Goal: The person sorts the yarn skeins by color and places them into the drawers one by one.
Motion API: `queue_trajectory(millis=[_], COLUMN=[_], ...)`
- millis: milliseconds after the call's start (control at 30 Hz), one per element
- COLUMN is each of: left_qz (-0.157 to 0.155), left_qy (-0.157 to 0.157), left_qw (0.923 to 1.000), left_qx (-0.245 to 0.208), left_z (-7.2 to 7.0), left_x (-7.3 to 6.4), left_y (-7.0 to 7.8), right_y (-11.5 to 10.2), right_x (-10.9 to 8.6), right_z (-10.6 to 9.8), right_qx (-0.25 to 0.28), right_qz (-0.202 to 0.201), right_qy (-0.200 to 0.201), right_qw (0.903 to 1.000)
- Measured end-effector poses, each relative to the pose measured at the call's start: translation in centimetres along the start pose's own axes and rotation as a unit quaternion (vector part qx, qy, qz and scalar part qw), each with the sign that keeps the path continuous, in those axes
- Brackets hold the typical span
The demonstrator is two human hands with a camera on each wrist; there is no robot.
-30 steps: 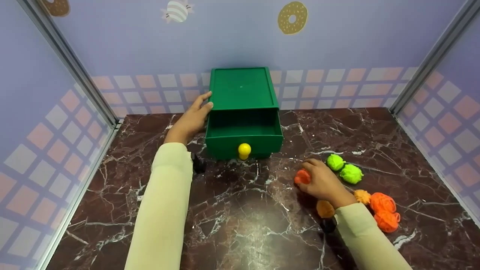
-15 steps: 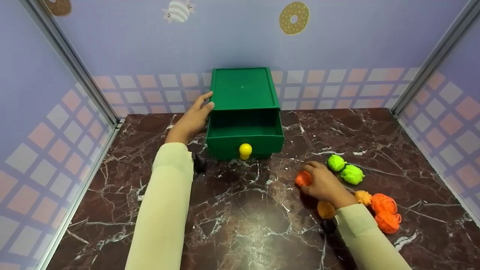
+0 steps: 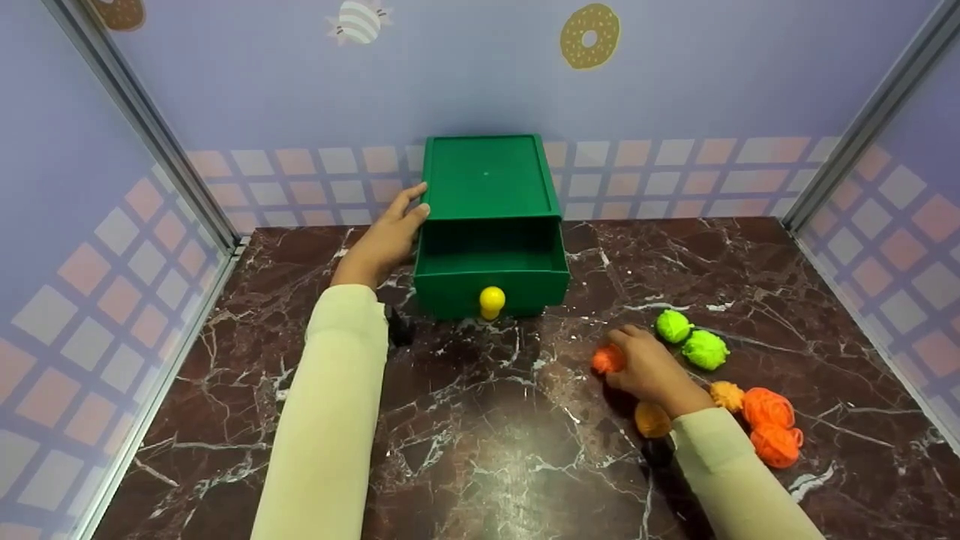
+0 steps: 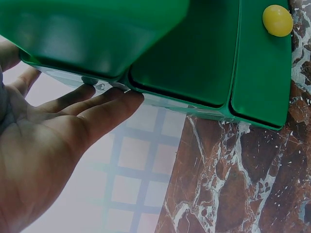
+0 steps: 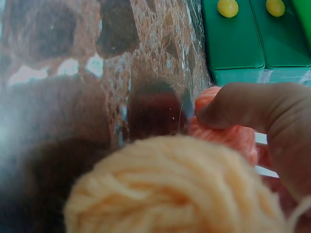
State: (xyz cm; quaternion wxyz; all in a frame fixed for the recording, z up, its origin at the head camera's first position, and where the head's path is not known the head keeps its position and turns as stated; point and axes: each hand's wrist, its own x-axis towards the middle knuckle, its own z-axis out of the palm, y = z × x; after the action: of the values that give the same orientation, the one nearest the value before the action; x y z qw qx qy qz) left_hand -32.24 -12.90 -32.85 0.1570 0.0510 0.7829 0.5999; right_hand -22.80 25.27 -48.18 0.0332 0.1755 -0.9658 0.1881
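Observation:
In the head view my right hand [image 3: 649, 370] pinches a red-orange yarn ball [image 3: 607, 360] low over the marble-patterned table; the right wrist view has the thumb [image 5: 233, 107] pressed along its side. A pale orange yarn ball [image 3: 652, 420] lies by that wrist and looms large in the right wrist view. My left hand [image 3: 388, 236] rests against the left side of a green drawer box [image 3: 491, 176], its fingers extended in the left wrist view. The box's upper drawer [image 3: 450, 287], with a yellow knob [image 3: 491, 298], stands pulled out, and nothing shows inside it.
Two lime green yarn balls [image 3: 705, 349] lie beyond the right hand. Right of that wrist are a light orange yarn ball [image 3: 726, 395] and two bright orange ones [image 3: 776, 446]. Patterned wall panels [image 3: 300, 90] enclose the table at the back and both sides.
My right hand and the red-orange yarn ball have shifted slightly toward the table's near side. The left hand stays on the box, and the drawer remains pulled out.

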Motion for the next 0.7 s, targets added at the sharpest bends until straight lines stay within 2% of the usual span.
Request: queue_trajectory(millis=[167,433,533,700], left_qz=[0.007,0.005,-0.004,-0.015], left_qy=[0.003,0.005,0.005,0.002], left_qw=[1.0,1.0,0.9998,0.9994], left_qx=[-0.001,-0.001,0.016,0.03], left_z=[-0.2,-0.2,-0.1,0.2], left_x=[0.8,0.8,0.5,-1.0], left_y=[-0.8,-0.8,-0.4,1.0], right_y=[-0.1,-0.5,-0.8,-1.3], right_x=[-0.1,0.0,0.1,0.3], right_z=[-0.3,-1.4,-1.8,-2.7], right_qx=[0.0,0.015,0.018,0.016], right_qz=[-0.002,-0.012,-0.013,-0.024], right_qy=[0.007,0.031,0.038,0.061], right_qw=[1.0,0.9994,0.999,0.9977])
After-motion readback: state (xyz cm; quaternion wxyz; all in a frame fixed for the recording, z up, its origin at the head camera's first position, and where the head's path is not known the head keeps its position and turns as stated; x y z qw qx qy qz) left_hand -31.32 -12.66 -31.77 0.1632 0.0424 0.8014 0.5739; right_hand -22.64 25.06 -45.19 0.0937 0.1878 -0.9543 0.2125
